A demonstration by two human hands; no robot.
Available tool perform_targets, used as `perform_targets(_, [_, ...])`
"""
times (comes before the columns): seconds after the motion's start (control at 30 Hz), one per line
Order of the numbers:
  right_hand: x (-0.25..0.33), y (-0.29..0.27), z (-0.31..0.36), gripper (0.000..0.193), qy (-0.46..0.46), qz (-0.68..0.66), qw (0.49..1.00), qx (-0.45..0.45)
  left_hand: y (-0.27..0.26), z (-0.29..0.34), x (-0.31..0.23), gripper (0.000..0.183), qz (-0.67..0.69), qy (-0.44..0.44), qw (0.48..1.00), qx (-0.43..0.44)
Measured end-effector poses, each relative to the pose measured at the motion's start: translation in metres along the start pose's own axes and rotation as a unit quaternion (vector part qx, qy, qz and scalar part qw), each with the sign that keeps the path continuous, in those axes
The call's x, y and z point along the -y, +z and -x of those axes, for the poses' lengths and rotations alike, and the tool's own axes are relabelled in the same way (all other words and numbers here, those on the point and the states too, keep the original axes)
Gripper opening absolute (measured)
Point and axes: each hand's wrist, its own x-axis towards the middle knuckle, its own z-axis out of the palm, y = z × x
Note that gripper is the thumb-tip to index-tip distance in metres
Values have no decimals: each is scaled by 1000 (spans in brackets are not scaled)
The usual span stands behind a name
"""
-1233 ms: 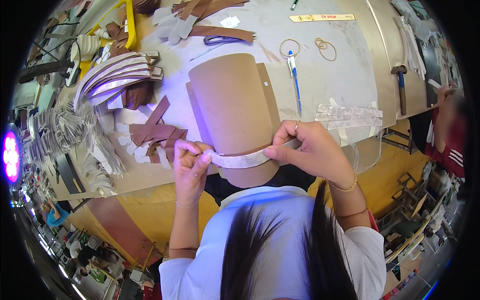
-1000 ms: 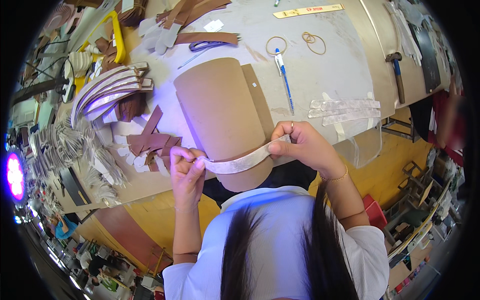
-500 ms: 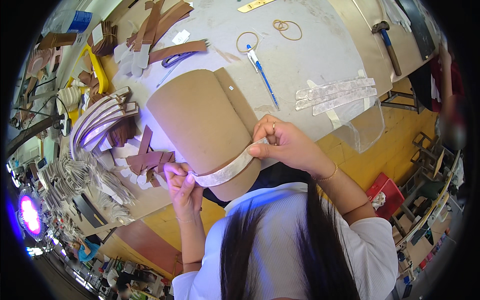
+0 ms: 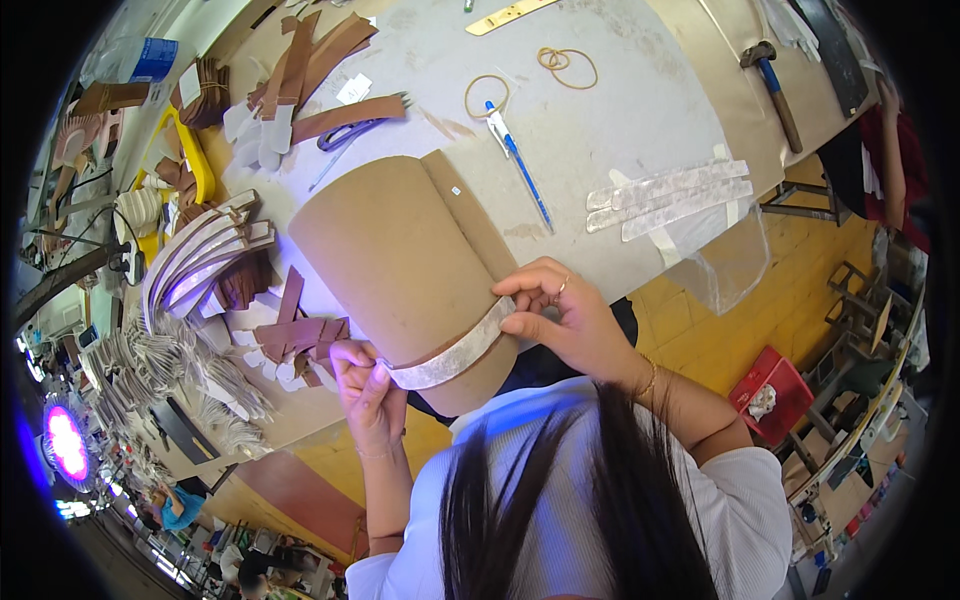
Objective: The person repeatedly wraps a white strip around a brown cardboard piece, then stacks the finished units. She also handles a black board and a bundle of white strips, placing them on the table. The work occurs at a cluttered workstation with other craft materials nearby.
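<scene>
A whitish strip with a brown edge point(image 4: 455, 362) lies bent across the near end of a curved tan board form point(image 4: 400, 250). Its left end is pinched between the thumb and fingers of my left hand point(image 4: 370, 395). At the other end, my right hand point(image 4: 560, 315) grips the strip with thumb and forefinger, its fingertips against the form's right side. The middle of the strip follows the form's curve. A flat tan flap point(image 4: 465, 215) runs along the form's right side on the table. The form's underside is hidden.
Pale strips point(image 4: 670, 195) lie on the table at right, beside a hanging clear plastic sheet point(image 4: 722, 265). Beyond the form are a blue-and-white pen point(image 4: 520, 165) and rubber bands point(image 4: 567, 68). Brown strips point(image 4: 300, 335) and stacked curved pieces point(image 4: 205, 250) crowd the left. A hammer point(image 4: 773, 90) lies far right.
The form has come slightly nearer to me, and my right hand has shifted a little nearer with the strip's end. Both hands keep their pinch. The whole view has moved slightly.
</scene>
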Motion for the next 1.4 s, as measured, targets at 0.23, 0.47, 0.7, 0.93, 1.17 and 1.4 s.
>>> perform_targets(0.23, [2, -17, -8, 14, 131, -167, 976, 38, 3, 2, 6, 26, 15, -12, 1000, -5])
perform_targets(0.47, [30, -29, -11, 26, 192, -163, 967, 32, -7, 7, 6, 28, -19, 26, 999, -9])
perform_targets(0.7, [29, -32, -12, 23, 165, -147, 975, 20, -11, 15, 0, 31, -77, 50, 996, 1])
perform_targets(0.93, [39, -30, -18, 23, 156, -153, 975, 38, -9, 21, -5, 31, -78, 74, 994, -8])
perform_targets(1.17, [40, -31, -24, 22, 217, -202, 953, 65, -8, 25, -8, 29, -67, 116, 991, -19])
perform_targets(1.4, [52, -33, -22, 24, 193, -164, 965, 67, -5, 29, -16, 29, -77, 143, 987, -15])
